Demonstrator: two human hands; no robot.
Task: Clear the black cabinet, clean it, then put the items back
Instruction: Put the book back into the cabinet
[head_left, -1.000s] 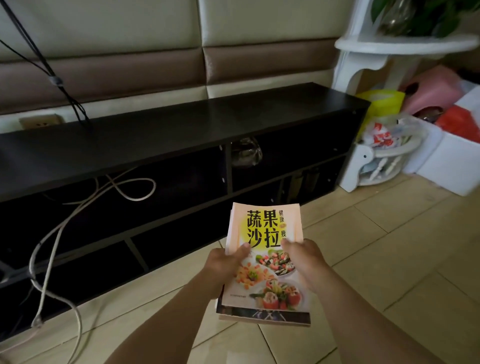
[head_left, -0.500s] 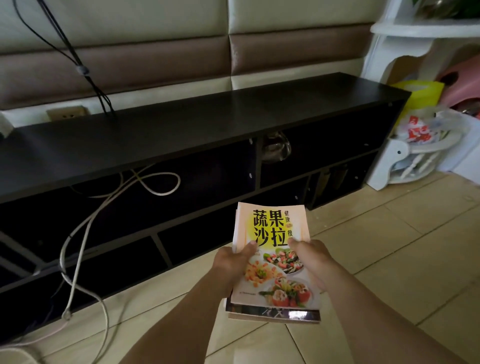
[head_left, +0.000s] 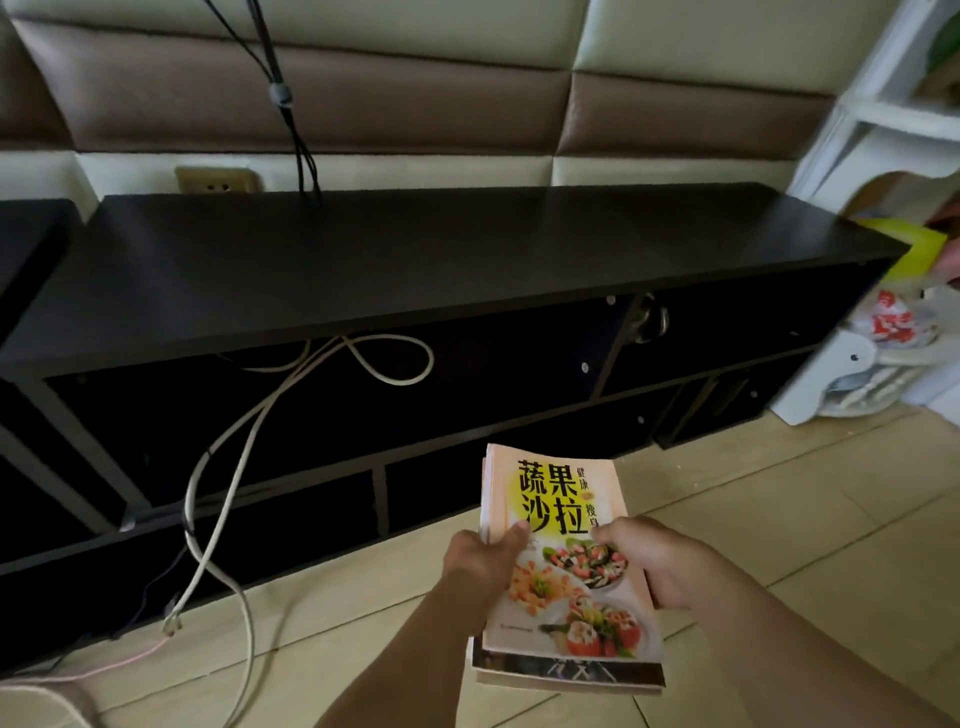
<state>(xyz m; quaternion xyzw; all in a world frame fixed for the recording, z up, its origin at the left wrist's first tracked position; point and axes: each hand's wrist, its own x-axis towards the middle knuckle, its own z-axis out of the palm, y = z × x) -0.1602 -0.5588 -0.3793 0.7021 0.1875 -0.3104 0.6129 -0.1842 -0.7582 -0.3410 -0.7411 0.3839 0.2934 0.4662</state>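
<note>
A low black cabinet (head_left: 415, 260) runs across the view, its top bare and its open shelves dark. In front of it I hold a small stack of books (head_left: 561, 566); the top one is a pink and yellow salad cookbook with food photos. My left hand (head_left: 480, 564) grips the stack's left edge, thumb on the cover. My right hand (head_left: 657, 564) grips the right edge, thumb on the cover too. The stack hovers above the tiled floor, just short of the cabinet's lower shelf.
White cables (head_left: 249, 447) loop out of the upper shelf and trail onto the floor at left. A glass object (head_left: 649, 317) hangs in the right upper compartment. A white rack (head_left: 852, 379) with bags stands at the right end. Black cords (head_left: 291, 104) hang down the padded wall.
The view has swung left along the cabinet, so its right end and the white rack slid toward the right edge. Both hands keep the same grip on the book stack.
</note>
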